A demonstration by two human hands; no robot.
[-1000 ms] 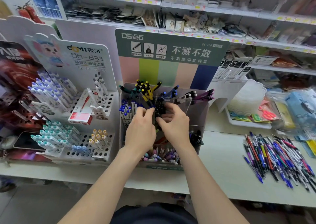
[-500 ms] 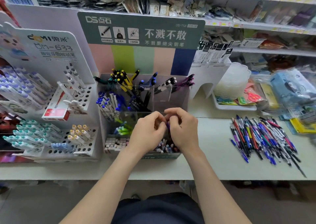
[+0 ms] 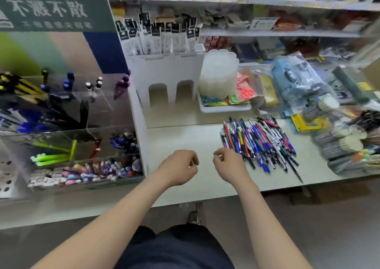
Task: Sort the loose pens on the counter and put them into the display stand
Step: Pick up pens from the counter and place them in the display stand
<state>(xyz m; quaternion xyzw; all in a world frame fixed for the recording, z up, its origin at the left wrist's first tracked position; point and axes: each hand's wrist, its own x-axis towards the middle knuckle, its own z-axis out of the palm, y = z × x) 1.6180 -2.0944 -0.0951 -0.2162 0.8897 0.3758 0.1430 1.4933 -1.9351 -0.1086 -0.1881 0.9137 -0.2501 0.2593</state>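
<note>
Hands (image 3: 178, 168) withdrawn from display stand (image 3: 137, 124), near loose pens (image 3: 259, 143)

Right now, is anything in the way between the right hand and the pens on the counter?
No, nothing visible is in the way. The right hand hovers right at the near left edge of the pens, and nothing lies between them on the counter.

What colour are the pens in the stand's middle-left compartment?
The pens are neon yellow-green, shown best in the head view.
</note>
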